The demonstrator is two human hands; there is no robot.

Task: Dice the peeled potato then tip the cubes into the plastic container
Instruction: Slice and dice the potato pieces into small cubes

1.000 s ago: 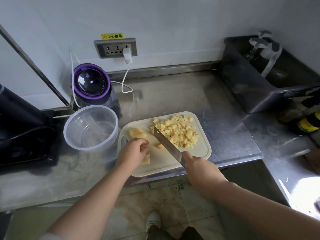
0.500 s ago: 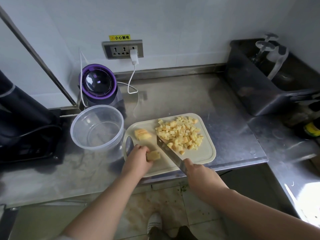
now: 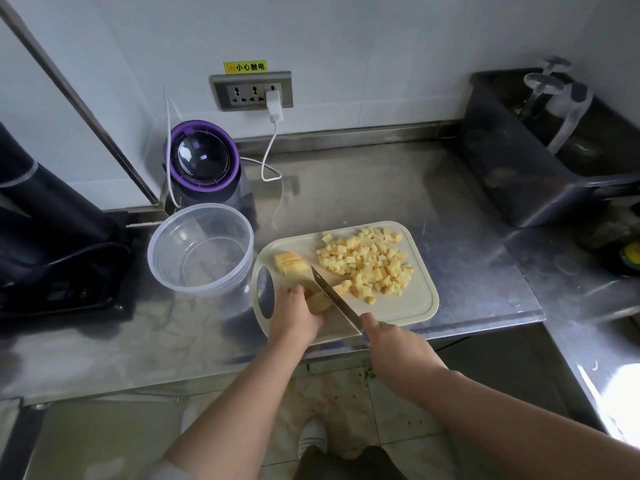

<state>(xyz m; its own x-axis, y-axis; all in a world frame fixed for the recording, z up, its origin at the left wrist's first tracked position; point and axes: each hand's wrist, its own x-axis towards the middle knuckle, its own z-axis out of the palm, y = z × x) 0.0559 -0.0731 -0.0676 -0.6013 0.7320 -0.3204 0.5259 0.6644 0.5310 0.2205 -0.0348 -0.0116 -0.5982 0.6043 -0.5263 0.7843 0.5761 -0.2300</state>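
Dicing: a person stands at a steel surface (image 3: 381, 188), cutting potato on a pale cutting board (image 3: 415, 306) that lies right at the surface's front edge.
Left hand (image 3: 294, 313): fingers curled over a small potato piece (image 3: 318, 301), pinning it to the board near the handle-hole end.
Right hand (image 3: 398, 351): wrapped round the handle of a knife (image 3: 334, 296); the blade slants toward the back edge and lies against the held piece, just beside the left fingertips.
Cubes (image 3: 370, 261): a loose heap on the board's right half.
Sliced stack (image 3: 291, 263): uncubed, at the board's back left corner.
Plastic container (image 3: 204, 291): clear, round, upright and empty, just left of the board; whether they touch, I cannot tell.
Progress: probably most of the dicing is done; tipping has not begun.
Risks: the held piece is small and likely slick, so it could slip and bring the blade onto the fingers. The board could slide off the front edge under a hard cut. At tipping, cubes may spill past the container's rim, or the light container may get knocked aside.
Behind: a purple-lidded appliance (image 3: 202, 161) near the back edge.
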